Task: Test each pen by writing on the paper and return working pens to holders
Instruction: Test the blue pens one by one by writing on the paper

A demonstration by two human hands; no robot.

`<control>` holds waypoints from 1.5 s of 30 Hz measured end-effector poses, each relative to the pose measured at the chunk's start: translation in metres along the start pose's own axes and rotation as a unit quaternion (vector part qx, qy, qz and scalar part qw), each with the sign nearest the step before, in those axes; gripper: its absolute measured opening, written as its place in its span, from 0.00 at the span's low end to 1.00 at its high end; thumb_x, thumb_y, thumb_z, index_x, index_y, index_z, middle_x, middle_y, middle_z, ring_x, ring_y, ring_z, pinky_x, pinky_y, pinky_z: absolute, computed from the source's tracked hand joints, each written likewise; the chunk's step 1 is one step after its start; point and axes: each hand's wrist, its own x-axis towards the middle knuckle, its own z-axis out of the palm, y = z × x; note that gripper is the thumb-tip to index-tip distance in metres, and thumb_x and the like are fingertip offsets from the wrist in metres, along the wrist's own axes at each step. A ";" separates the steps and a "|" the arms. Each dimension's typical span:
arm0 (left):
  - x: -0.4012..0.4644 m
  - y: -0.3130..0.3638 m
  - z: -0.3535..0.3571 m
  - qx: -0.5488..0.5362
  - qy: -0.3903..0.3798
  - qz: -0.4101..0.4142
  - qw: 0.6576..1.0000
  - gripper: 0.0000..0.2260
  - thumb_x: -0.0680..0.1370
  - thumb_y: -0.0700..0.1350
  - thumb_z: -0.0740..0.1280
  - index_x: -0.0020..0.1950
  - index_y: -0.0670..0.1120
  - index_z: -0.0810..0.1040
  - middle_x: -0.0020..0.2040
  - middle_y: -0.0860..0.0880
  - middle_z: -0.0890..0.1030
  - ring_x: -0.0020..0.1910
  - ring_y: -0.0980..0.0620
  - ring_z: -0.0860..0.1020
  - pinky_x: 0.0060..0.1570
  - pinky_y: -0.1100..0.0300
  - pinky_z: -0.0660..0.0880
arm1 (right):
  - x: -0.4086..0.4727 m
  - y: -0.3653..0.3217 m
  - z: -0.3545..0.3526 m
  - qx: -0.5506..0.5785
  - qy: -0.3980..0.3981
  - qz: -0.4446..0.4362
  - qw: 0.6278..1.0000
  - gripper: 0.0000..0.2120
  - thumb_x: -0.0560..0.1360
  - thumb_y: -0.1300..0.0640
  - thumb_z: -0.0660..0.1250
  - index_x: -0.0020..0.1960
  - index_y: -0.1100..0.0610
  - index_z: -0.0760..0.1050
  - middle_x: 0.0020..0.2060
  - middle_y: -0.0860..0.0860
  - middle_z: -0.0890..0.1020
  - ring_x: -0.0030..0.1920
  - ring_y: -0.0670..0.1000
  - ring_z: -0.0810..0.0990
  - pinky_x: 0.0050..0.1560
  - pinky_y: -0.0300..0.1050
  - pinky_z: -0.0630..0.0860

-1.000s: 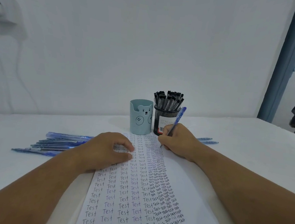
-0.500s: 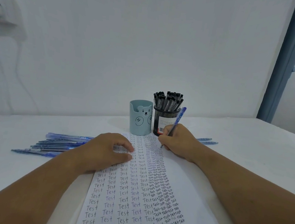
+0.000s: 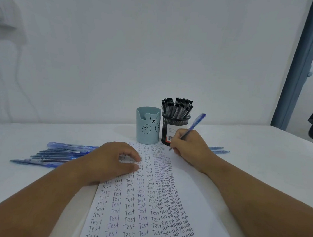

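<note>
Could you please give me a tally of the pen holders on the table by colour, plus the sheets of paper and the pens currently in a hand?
Light blue bear holder: 1
Black mesh holder: 1
Sheet of paper: 1
Blue pen held in the right hand: 1
Total: 4

A blue pen (image 3: 192,127) stands tilted, tip on the paper (image 3: 198,192) filled with "Test". Loose blue pens (image 3: 59,153) lie left; black pens (image 3: 177,108) fill the mesh holder (image 3: 176,122), beside the bear cup (image 3: 147,125).
</note>
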 end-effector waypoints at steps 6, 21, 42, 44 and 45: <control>0.001 -0.001 0.000 0.002 -0.002 0.001 1.000 0.06 0.74 0.53 0.75 0.50 0.61 0.84 0.56 0.67 0.80 0.61 0.66 0.74 0.68 0.60 0.68 | 0.001 -0.005 -0.005 0.049 0.069 -0.057 0.995 0.28 0.85 0.43 0.54 0.33 0.58 0.71 0.28 0.52 0.72 0.29 0.48 0.68 0.34 0.44 0.67; 0.001 0.000 -0.001 0.013 -0.006 -0.002 1.000 0.06 0.74 0.54 0.75 0.51 0.61 0.83 0.57 0.66 0.80 0.61 0.64 0.75 0.69 0.58 0.69 | -0.008 -0.011 0.001 -0.150 0.034 -0.235 0.960 0.10 0.83 0.57 0.63 0.48 0.63 0.78 0.33 0.54 0.77 0.32 0.50 0.69 0.35 0.44 0.67; 0.000 0.001 0.000 0.002 -0.002 0.005 1.000 0.07 0.74 0.52 0.76 0.51 0.59 0.84 0.56 0.65 0.81 0.59 0.67 0.75 0.65 0.64 0.68 | 0.003 -0.001 -0.040 -0.349 -0.070 -0.052 0.933 0.13 0.76 0.65 0.68 0.51 0.49 0.85 0.43 0.46 0.83 0.41 0.45 0.78 0.44 0.37 0.73; 0.001 0.000 0.000 0.002 -0.003 0.006 1.000 0.07 0.74 0.52 0.76 0.51 0.59 0.84 0.55 0.66 0.81 0.59 0.68 0.75 0.65 0.64 0.69 | 0.002 -0.003 -0.044 -0.389 -0.078 -0.033 0.917 0.10 0.77 0.62 0.70 0.53 0.51 0.86 0.49 0.48 0.83 0.48 0.49 0.79 0.48 0.38 0.74; 0.000 0.000 0.000 0.001 -0.004 0.006 1.000 0.07 0.74 0.52 0.75 0.51 0.59 0.84 0.55 0.66 0.81 0.59 0.67 0.75 0.66 0.63 0.69 | 0.002 -0.002 -0.046 -0.396 -0.078 -0.024 0.915 0.10 0.76 0.62 0.70 0.53 0.51 0.86 0.50 0.48 0.83 0.50 0.50 0.79 0.51 0.40 0.75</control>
